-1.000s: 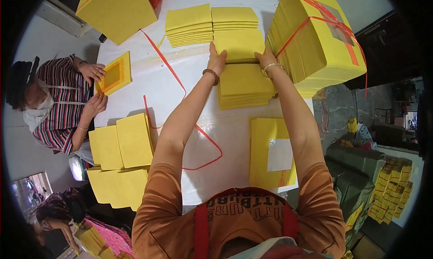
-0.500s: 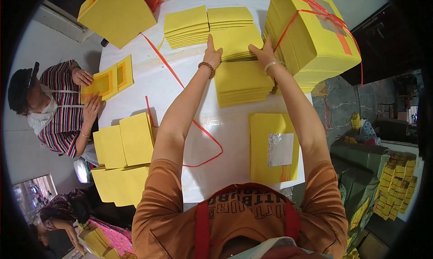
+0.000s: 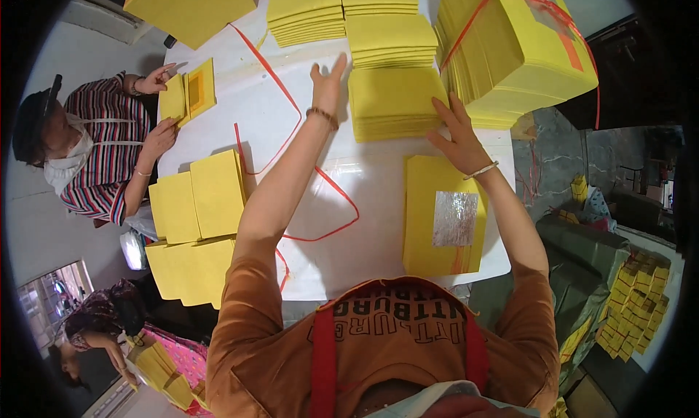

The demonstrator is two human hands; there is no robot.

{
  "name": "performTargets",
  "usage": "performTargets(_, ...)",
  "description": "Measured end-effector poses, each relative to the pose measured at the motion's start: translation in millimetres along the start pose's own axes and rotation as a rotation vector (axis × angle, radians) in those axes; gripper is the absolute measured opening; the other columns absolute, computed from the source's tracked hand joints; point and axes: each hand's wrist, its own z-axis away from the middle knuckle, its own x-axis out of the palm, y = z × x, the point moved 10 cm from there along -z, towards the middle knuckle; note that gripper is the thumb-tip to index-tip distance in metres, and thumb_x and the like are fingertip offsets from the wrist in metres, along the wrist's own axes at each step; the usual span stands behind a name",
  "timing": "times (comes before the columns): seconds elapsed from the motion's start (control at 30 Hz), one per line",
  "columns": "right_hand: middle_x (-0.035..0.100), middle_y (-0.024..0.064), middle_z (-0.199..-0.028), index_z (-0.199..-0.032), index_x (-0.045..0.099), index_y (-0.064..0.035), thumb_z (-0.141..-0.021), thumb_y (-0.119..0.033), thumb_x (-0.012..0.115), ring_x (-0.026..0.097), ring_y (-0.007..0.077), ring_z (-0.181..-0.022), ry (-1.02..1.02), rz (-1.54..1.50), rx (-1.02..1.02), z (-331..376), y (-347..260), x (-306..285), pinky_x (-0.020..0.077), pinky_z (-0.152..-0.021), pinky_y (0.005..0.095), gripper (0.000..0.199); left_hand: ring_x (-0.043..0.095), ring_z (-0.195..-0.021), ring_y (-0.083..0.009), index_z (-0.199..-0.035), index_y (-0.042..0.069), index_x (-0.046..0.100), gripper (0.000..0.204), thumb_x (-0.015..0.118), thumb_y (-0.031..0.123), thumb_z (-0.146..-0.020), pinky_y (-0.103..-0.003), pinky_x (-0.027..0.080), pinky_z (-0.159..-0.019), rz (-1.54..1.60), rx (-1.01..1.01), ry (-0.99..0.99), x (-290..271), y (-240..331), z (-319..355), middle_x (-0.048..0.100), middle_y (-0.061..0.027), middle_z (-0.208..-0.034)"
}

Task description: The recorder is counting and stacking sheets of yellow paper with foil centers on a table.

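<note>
My left hand (image 3: 327, 83) is raised flat with fingers apart beside the left edge of a stack of yellow paper sheets (image 3: 393, 101) on the white table (image 3: 291, 137). My right hand (image 3: 457, 135) lies spread on that stack's right front corner. Neither hand grips anything. Close to me lies another yellow stack with a silver foil square (image 3: 445, 218) on top, just under my right wrist.
Further yellow stacks (image 3: 342, 14) line the table's far side, and a big bundle tied with red string (image 3: 520, 46) stands at the right. Loose red string (image 3: 320, 199) crosses the middle. A person in a striped shirt (image 3: 102, 152) handles yellow sheets at the left, beside more stacks (image 3: 196, 199).
Both my hands have drawn back toward me, from the far stack to the near one. The person at the left has lifted and turned the sheets in hand.
</note>
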Motion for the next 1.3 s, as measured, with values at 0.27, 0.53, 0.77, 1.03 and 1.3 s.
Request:
performTargets(0.27,0.022,0.0189,-0.142,-0.133,0.031,-0.0029,-0.081,-0.030,0.058,0.027,0.0376,-0.127,-0.078,0.346,0.032,3.7,7.2,26.7,0.0294,-0.102,0.0395,0.065,0.052,-0.060,-0.0169,-0.131,-0.013,0.014,0.113,0.069,0.059,-0.063,-0.030,0.045,-0.049,-0.172,-0.225,-0.162,6.3,-72.5,25.1,0.051,-0.0114,-0.078)
performTargets(0.53,0.021,0.0153,-0.143,-0.134,0.029,-0.0008,-0.081,-0.032,0.057,0.031,0.0295,-0.128,-0.253,0.145,0.194,4.8,26.3,32.5,0.0321,-0.100,0.0339,0.068,0.062,-0.065,-0.0168,-0.113,-0.011,0.043,0.065,0.071,0.031,-0.073,-0.030,0.051,-0.055,0.005,-0.315,-0.423,35.7,-73.7,26.4,0.060,-0.0161,-0.089)
performTargets(0.77,0.026,0.0168,-0.139,-0.126,0.039,0.0002,-0.083,-0.034,0.056,0.037,0.0321,-0.123,-0.110,-0.100,0.073,1.8,39.4,25.0,0.0345,-0.098,0.0364,0.058,0.062,-0.080,-0.0210,-0.099,-0.011,0.050,0.045,0.070,0.019,-0.072,-0.030,0.052,-0.065,0.171,-0.185,-0.182,32.6,-88.0,16.7,0.060,-0.0175,-0.089)
performTargets(1.03,0.034,0.0143,-0.133,-0.126,0.037,-0.0007,-0.077,-0.021,0.066,0.034,0.0253,-0.124,0.010,-0.446,0.116,-5.0,40.7,18.8,0.0282,-0.101,0.0336,0.060,0.055,-0.093,-0.0235,-0.124,0.000,0.012,0.086,0.073,0.009,-0.065,-0.034,0.048,-0.080,0.276,0.035,-0.198,26.3,-51.1,48.8,0.048,-0.0190,-0.106)
performTargets(1.3,0.023,0.0085,-0.140,-0.140,-0.009,-0.0098,-0.063,-0.004,0.075,0.027,0.0190,-0.127,-0.330,-0.998,0.151,-43.8,1.3,41.5,0.0308,-0.101,0.0334,0.114,0.043,-0.116,-0.0279,-0.138,0.015,-0.015,0.113,0.068,-0.002,-0.064,-0.041,0.036,-0.096,0.239,0.377,-0.458,-8.6,15.2,74.0,0.041,-0.0192,-0.124)
